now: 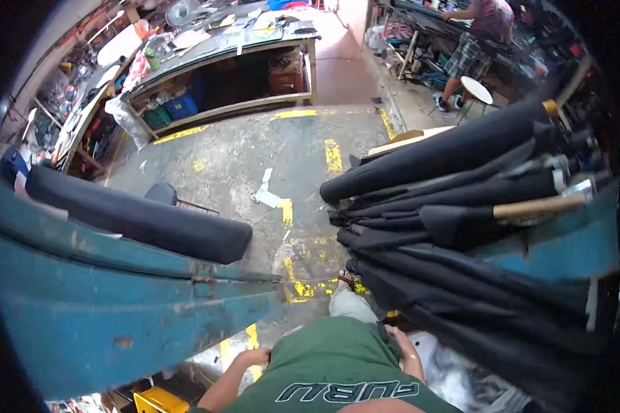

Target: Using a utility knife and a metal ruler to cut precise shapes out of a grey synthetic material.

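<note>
My left hand (pixel 255 356) hangs beside my green shirt (pixel 337 351), its fingers mostly hidden at the shirt's edge. On the other side, my right hand (pixel 397 337) hangs low against the shirt, and its fingers do not show clearly either. I see nothing held in either hand. Nearest to the left arm is a worn blue metal door panel (pixel 117 296). Close by the right arm, several long rolls of black fabric (pixel 448 275) lean together, their lower ends toward the walkway. One sandalled foot (pixel 344 278) is forward on the floor.
A dark roll (pixel 138 213) leans behind the left panel, beside a dark stool (pixel 162 193). White scraps (pixel 266 193) lie on the concrete floor with yellow markings. Ahead stands a cluttered worktable (pixel 220 110). At far right, another person (pixel 479 41) stands near a white round stool (pixel 476 90).
</note>
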Demonstrator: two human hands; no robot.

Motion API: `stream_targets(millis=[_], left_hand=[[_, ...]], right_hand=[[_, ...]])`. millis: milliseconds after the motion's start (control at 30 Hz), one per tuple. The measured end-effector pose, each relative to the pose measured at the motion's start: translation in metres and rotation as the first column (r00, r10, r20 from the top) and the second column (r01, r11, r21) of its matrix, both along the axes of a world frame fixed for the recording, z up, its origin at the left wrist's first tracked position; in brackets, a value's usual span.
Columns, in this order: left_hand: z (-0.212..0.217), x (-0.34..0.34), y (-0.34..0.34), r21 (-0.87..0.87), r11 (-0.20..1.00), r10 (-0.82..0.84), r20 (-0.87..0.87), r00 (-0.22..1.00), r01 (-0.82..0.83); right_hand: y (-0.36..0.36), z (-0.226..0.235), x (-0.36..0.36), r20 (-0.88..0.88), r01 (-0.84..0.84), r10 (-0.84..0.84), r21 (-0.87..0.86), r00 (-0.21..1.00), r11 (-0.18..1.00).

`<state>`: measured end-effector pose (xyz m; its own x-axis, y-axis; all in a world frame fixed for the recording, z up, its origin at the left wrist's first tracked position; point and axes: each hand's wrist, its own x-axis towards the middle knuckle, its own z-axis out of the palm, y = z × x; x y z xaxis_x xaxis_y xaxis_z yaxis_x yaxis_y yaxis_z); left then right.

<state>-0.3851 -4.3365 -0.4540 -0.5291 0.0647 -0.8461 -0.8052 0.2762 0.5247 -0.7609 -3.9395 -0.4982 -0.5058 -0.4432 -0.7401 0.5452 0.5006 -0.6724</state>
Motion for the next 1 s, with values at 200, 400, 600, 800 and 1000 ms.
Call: stream_targets(millis=[200,400,600,800,1000], left_hand=[[-0.062,-0.085,-0.033,-0.212,0.747,0.615,-0.142,0.776,-0.63],[-0.193,-0.136,-0.101,-0.222,0.367,0.866,-0.273,0.419,-0.904],[-0.227,-0.233,-0.277,-0.152,0.523,0.798,-0.257,0.545,-0.839],[-0.291,-0.259,-0.58,-0.114,0.256,0.931,-0.24,0.276,-0.96],[-0.135,-0.383,-0.891,-0.085,0.32,0.746,-0.592,0.306,-0.944]], right_hand=[[-0.231,0.022,-0.181,-0.388,-0.37,0.376,0.095,0.841,0.924],[-0.469,0.115,-0.272,-0.309,-0.259,0.16,-0.314,0.937,0.913],[-0.704,0.207,-0.284,-0.337,-0.336,0.143,-0.629,0.931,0.701],[-0.927,0.181,-0.299,-0.483,-0.486,0.159,-0.689,0.861,0.538],[-1.073,0.184,-0.335,-0.453,-0.484,0.21,-0.659,0.867,0.575]])
